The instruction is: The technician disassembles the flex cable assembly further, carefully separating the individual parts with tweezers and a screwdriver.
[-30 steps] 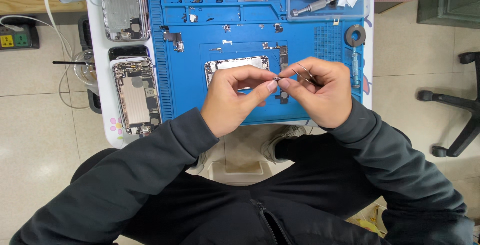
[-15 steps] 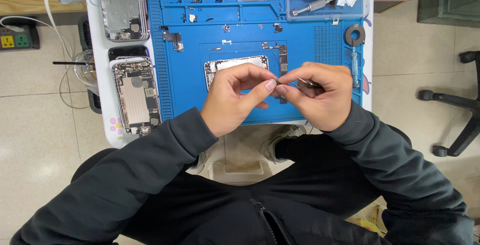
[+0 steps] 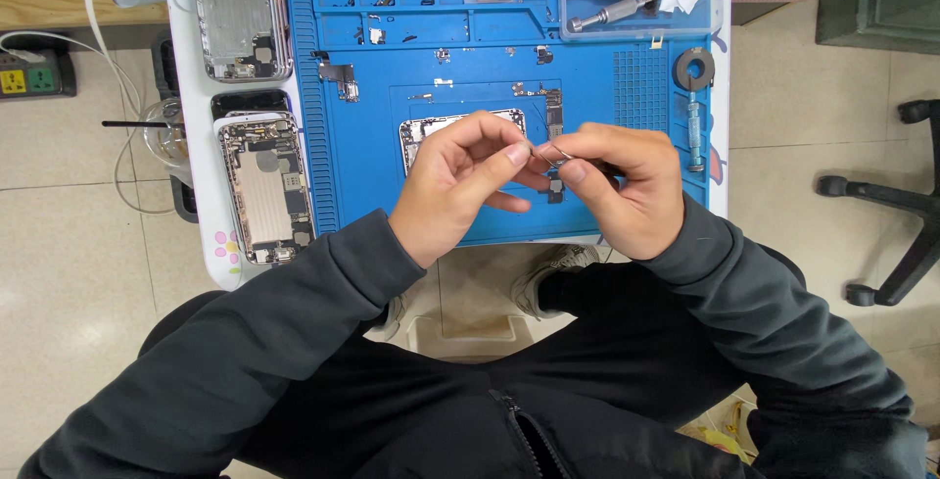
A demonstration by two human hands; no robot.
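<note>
dark charcoal jacket, long sleeves reaching both wrists, cuffs plain. centre zip (image 3: 524, 430) visible at lower middle of frame. black trousers. grey shoes (image 3: 548, 268) at centre. left hand (image 3: 460, 185) and right hand (image 3: 622, 180) bare, no gloves.

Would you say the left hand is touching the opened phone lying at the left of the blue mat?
Apart. The head view shows the left hand over the blue mat, with bare mat between it and the opened phone.

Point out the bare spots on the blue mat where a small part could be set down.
Bare blue mat lies between the bracket near its left ridged edge and the left hand. Another free strip runs right of the right hand, below the ribbed grid. The centre is crowded: both hands pinch a small metal part over the opened phone, with loose screws above.
</note>
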